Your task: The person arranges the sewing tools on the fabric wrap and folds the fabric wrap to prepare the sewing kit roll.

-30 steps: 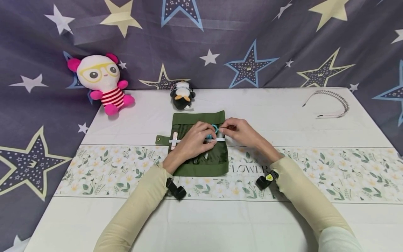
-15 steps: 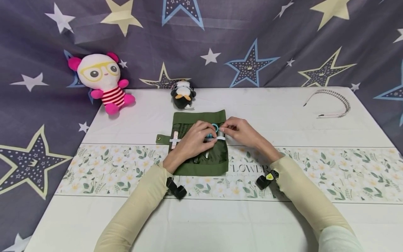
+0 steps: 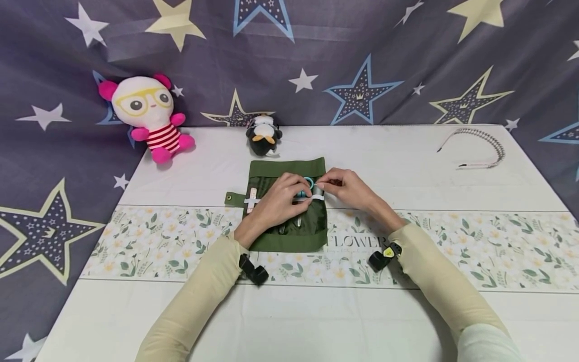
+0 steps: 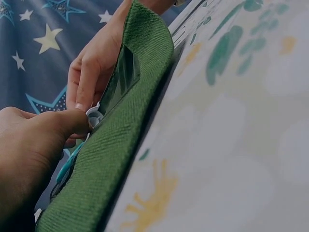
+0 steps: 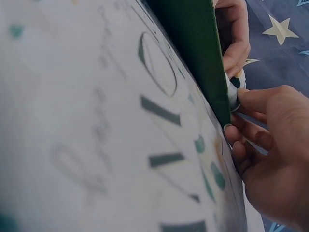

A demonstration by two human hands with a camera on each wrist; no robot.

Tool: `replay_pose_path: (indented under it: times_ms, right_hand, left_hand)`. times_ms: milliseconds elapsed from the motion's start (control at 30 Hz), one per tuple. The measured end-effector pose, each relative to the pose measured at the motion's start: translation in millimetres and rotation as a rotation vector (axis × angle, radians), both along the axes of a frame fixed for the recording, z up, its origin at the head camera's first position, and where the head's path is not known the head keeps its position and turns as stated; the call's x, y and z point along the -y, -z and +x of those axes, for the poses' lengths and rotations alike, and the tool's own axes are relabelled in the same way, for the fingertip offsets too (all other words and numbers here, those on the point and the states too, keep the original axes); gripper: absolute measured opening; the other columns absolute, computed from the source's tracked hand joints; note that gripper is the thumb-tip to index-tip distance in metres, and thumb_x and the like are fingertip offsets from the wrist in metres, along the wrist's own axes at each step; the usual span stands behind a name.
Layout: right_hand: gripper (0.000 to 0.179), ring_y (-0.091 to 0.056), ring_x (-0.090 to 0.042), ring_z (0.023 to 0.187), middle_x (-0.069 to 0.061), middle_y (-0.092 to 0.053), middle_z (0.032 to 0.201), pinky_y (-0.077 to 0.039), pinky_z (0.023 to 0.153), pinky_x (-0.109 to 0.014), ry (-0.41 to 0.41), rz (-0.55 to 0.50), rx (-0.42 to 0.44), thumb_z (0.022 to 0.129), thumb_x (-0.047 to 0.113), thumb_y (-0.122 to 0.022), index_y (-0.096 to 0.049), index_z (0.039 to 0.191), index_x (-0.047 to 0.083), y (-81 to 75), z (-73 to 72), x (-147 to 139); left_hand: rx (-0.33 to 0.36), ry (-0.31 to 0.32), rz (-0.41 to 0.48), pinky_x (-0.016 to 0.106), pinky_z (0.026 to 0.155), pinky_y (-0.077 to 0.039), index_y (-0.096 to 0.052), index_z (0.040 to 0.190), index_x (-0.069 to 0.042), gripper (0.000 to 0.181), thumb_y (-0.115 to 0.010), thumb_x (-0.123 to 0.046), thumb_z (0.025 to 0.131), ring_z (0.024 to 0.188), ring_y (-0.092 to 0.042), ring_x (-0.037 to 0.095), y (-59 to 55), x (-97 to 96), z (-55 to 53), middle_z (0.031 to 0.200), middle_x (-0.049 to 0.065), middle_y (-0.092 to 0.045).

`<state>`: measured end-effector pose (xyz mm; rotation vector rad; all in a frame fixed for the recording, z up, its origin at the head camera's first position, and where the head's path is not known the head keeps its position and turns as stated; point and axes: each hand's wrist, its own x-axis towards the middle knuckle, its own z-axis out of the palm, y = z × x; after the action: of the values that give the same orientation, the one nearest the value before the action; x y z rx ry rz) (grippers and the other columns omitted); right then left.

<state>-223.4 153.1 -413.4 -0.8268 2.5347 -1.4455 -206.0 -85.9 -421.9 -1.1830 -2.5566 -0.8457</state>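
A green fabric roll-up pouch [image 3: 289, 169] lies unfolded on the table, with a white elastic strap [image 3: 318, 197] across it. My left hand [image 3: 282, 198] rests over its middle, fingertips pinching the strap near the right side. My right hand [image 3: 348, 188] pinches the top of a small greyish tube [image 3: 318, 191] at the pouch's right edge; the strap bulges round it. In the left wrist view the tube's round pale end [image 4: 94, 116] shows between both hands' fingertips. Scissors with teal handles [image 3: 309, 181] sit beside it, partly hidden by my left hand. A pale pink patterned strip [image 3: 252, 200] is under the strap's left end.
Behind the pouch stands a penguin plush [image 3: 263, 137]. A pink and white plush [image 3: 154, 118] sits at the back left. A headband [image 3: 490, 141] lies at the back right. A snap tab [image 3: 235, 199] sticks out from the pouch's left side. Star-patterned cloth hangs behind the table.
The strap's right end, flat a second ago, now curves up round the tube. Both hands stay nearly in place, with only small finger movement; the view shifts slightly.
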Motion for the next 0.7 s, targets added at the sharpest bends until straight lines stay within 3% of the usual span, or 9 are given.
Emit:
replay_pose_path:
  times_ms: [233,700]
  right_hand:
    - [0.015,-0.051,-0.024,0.077,-0.010,-0.065,0.095,-0.041,0.069,-0.031,-0.003,-0.016,0.055,0.104,0.008,-0.064,-0.078,0.103,0.002,-0.4,-1.9,-1.8]
    - [0.015,-0.052,-0.025,0.078,-0.011,-0.066,0.097,-0.042,0.069,-0.032,-0.010,-0.010,0.106,0.105,0.008,-0.062,-0.076,0.106,0.002,0.0,0.0,-1.6]
  left_hand:
    - [0.016,-0.003,0.000,0.042,0.100,-0.044,-0.075,0.099,-0.009,0.004,-0.073,-0.013,0.098,0.113,-0.054,0.029,-1.0,-0.4,0.6,0.117,0.010,-0.066]
    - [0.065,-0.011,0.000,0.043,0.099,-0.045,-0.074,0.098,-0.010,0.005,-0.072,-0.014,0.098,0.112,-0.054,0.029,-0.2,1.3,2.1,0.116,0.009,-0.066]
